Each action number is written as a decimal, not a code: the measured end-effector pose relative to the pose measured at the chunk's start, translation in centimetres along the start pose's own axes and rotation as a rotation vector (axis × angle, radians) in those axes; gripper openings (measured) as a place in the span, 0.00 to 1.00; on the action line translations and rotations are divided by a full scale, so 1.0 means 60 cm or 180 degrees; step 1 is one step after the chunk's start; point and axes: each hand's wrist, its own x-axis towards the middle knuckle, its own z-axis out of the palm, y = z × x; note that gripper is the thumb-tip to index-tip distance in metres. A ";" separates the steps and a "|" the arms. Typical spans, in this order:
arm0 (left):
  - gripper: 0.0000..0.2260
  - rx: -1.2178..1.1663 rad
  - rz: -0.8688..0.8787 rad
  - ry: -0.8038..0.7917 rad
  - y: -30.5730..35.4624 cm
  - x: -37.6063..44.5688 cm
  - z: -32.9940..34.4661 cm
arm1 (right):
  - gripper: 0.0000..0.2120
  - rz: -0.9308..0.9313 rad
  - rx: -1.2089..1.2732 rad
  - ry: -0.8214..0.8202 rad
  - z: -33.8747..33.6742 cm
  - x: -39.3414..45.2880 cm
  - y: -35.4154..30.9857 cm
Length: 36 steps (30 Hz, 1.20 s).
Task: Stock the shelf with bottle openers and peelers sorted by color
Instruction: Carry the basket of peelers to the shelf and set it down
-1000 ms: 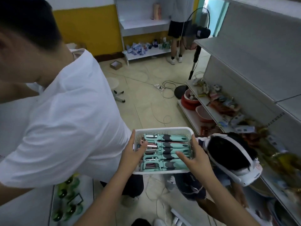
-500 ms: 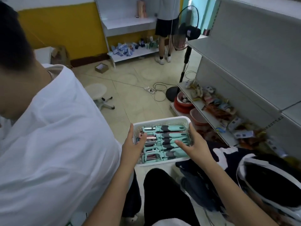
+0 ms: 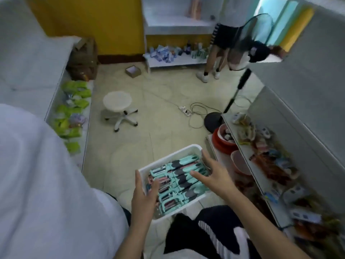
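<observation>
A white plastic basket (image 3: 169, 159) is carried low in front of me, above the floor. It is packed with teal-and-grey handled peelers and bottle openers (image 3: 183, 179), and a few pink-handled ones (image 3: 158, 179) lie at its left end. My left hand (image 3: 143, 195) grips the basket's left rim, thumb inside and fingers outside. My right hand (image 3: 212, 174) holds the right rim, its thumb stretched over the teal handles. Shelves with mixed goods (image 3: 268, 159) run along the right.
A person in a white shirt (image 3: 43, 184) fills the left foreground. Black trousers (image 3: 201, 228) lie just below the basket. A white stool (image 3: 117, 105), a power strip with cables (image 3: 186, 111) and a standing fan (image 3: 240, 75) are on the floor. Another person stands at the far shelf (image 3: 218, 40).
The view has swung left and down, so the basket now sits lower and tilted in the frame. The person in white has slid off to the left. Both hands stay on the basket.
</observation>
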 end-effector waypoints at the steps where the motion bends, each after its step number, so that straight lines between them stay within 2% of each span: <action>1: 0.40 -0.0063 -0.0083 0.0121 0.002 0.016 0.004 | 0.25 -0.0047 0.0051 -0.0176 0.003 0.033 0.004; 5: 0.36 -0.0206 -0.0255 0.0735 0.029 0.089 0.003 | 0.31 -0.0217 0.0221 -0.0764 0.026 0.140 0.010; 11: 0.38 -0.0210 -0.0253 0.1092 0.110 0.178 0.007 | 0.33 -0.0510 0.0301 -0.1156 0.012 0.279 0.000; 24: 0.33 -0.0228 -0.0187 0.1226 0.252 0.415 0.018 | 0.34 -0.0676 0.0281 -0.1200 0.002 0.568 -0.035; 31: 0.33 -0.0214 -0.0185 0.1302 0.325 0.664 -0.046 | 0.34 -0.0727 0.0309 -0.1199 0.063 0.817 -0.104; 36: 0.33 -0.0375 -0.0112 0.1367 0.404 0.859 -0.110 | 0.32 -0.0885 0.0266 -0.1281 0.108 1.029 -0.193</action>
